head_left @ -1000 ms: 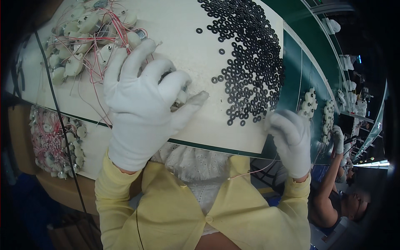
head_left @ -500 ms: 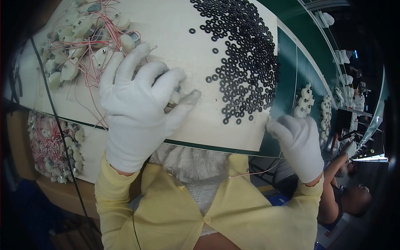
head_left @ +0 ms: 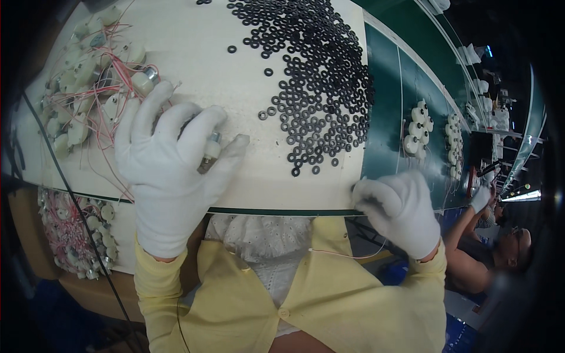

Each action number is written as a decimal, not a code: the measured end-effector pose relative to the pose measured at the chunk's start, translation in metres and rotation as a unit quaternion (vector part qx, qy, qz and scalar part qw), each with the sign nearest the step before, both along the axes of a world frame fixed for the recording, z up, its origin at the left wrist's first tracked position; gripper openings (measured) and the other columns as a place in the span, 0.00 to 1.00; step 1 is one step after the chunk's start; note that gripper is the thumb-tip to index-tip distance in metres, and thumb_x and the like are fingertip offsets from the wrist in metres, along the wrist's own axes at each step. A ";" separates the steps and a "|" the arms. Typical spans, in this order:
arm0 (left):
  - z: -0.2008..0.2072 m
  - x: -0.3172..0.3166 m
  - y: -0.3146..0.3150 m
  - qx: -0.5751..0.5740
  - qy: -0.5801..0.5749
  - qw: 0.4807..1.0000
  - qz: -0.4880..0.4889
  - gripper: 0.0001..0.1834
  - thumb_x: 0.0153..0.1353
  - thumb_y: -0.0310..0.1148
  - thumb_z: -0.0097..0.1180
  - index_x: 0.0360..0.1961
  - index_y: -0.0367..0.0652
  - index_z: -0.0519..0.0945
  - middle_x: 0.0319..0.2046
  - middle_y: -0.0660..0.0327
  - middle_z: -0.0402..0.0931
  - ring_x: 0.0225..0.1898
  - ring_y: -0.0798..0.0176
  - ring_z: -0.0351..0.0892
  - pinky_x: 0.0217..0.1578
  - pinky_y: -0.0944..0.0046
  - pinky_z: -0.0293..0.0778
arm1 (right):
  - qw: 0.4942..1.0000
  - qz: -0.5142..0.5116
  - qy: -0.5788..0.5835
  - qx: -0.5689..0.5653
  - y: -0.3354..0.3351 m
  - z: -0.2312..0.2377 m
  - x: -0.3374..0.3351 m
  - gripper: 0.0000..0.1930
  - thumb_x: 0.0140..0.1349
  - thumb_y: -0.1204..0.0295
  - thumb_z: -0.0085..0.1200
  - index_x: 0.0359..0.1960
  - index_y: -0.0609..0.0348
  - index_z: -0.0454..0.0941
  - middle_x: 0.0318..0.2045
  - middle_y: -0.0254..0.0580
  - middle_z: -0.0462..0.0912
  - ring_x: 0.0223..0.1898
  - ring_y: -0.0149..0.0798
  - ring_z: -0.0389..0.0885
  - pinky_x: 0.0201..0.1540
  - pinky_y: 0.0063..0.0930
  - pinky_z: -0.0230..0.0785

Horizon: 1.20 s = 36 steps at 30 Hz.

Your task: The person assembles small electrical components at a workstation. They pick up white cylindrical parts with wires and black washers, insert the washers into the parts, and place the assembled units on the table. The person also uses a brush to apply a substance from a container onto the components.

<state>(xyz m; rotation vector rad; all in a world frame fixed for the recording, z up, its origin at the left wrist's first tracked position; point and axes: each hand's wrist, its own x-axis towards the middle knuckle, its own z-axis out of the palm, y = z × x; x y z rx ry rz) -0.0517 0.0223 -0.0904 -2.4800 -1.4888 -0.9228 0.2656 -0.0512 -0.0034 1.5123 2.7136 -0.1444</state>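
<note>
My left hand [head_left: 170, 170], in a white glove, is curled over a small cream motor part [head_left: 212, 147] with a metal piece, on the white board. The part shows between thumb and index finger; the rest is hidden under the palm. Beside those fingertips lies a pile of similar cream motors [head_left: 76, 129] with red and white wires. My right hand [head_left: 400, 206], gloved too, is closed in a pinch past the board's right corner. A dark speck shows at its fingertips, too small to name. Many black rings [head_left: 318, 106] are spread between the hands, farther back.
The white board [head_left: 259, 188] lies on a green table [head_left: 382, 88]. Cream motors [head_left: 416, 132] stand in rows at right. More wired motors [head_left: 76, 229] sit at lower left. A black cable [head_left: 65, 170] hangs across the left. At far right another person [head_left: 488, 253] works.
The view has shifted, so the board and rings appear farther left. My right hand has moved slightly toward the board's front edge, still pinched. My left hand stays curled over the motor part.
</note>
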 end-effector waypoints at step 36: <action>0.008 0.002 -0.007 -0.029 0.076 0.997 -0.007 0.23 0.58 0.40 0.67 0.54 0.45 0.80 0.44 0.55 0.76 0.60 0.40 0.73 0.62 0.36 0.64 | 0.954 -0.277 0.011 0.112 -0.035 -0.025 0.060 0.22 0.53 0.60 0.73 0.49 0.47 0.81 0.24 0.33 0.84 0.25 0.44 0.83 0.29 0.37 0.70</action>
